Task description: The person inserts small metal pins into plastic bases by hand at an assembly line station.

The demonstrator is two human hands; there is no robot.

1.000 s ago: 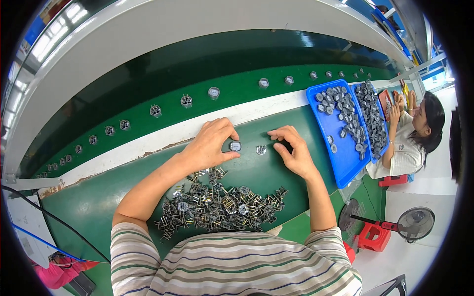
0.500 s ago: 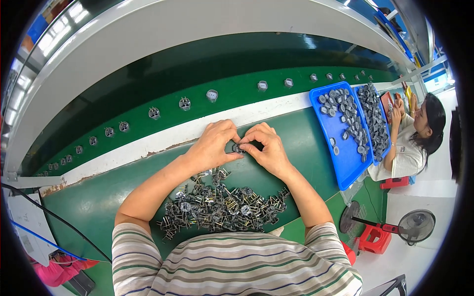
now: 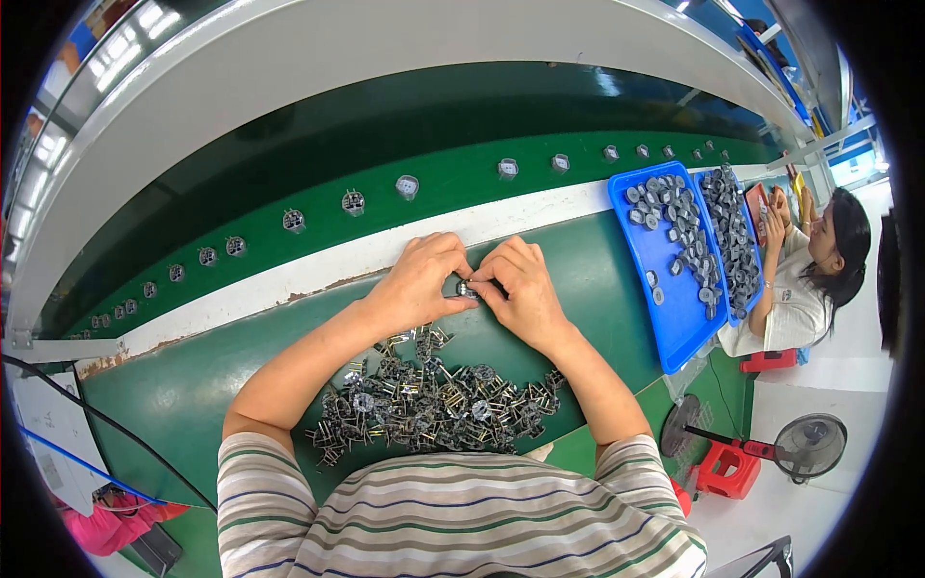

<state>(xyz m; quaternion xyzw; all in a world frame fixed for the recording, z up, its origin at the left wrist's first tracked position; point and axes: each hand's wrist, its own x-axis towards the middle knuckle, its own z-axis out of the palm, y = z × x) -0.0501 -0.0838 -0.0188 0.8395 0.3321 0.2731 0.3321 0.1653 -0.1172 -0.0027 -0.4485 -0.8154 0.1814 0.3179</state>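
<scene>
Between my hands is a small dark round part with metal on it [image 3: 466, 289], partly hidden by the fingers. My left hand [image 3: 418, 281] pinches it from the left, thumb below and fingers above. On the other side the fingertips of my right hand [image 3: 516, 289] close on the same part. Just in front of my body lies a heap of dark parts with brass-coloured metal pins [image 3: 434, 405], spread over the green worktop [image 3: 212, 356].
Beyond a white ledge [image 3: 318, 274], grey round pieces [image 3: 408, 187] stand in a row on a green belt [image 3: 453, 159]. To the right, a blue tray [image 3: 641, 279] holds grey caps. A co-worker [image 3: 785, 279] sits past it, near a fan [image 3: 809, 447] and a red stool [image 3: 728, 470].
The row of pieces on the belt has shifted slightly left. Both hands stay in place, and the part between my fingers has turned a little, showing more bright metal.
</scene>
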